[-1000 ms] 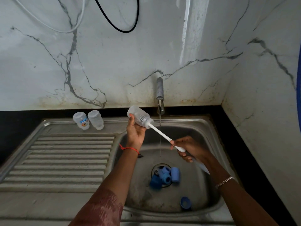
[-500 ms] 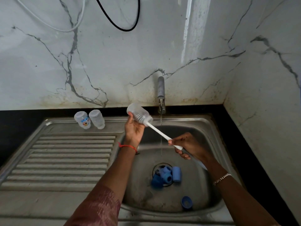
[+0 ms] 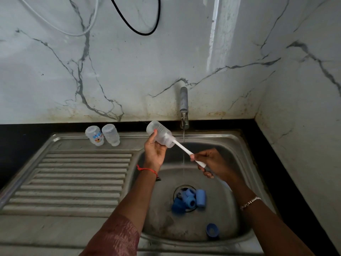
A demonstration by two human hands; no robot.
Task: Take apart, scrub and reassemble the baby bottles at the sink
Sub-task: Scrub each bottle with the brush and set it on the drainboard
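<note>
Sink (image 3: 239, 163): steel basin; tap (image 3: 184, 100) runs at its rear.
Left hand (image 3: 154, 152): you grip bottle (image 3: 160, 134) above sink.
Right hand (image 3: 214, 163): you grip brush handle (image 3: 182, 147) entering bottle.

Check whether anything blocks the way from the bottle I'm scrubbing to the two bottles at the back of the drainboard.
Nothing visible does. Bare sink top lies between the bottle in your left hand and the two standing bottles. The brush in your right hand pokes out the other side.

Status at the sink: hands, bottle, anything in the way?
Left hand grips clear bottle, tilted over sink. Right hand holds brush handle, which enters the bottle mouth. Blue parts lie below, clear of hands.
</note>
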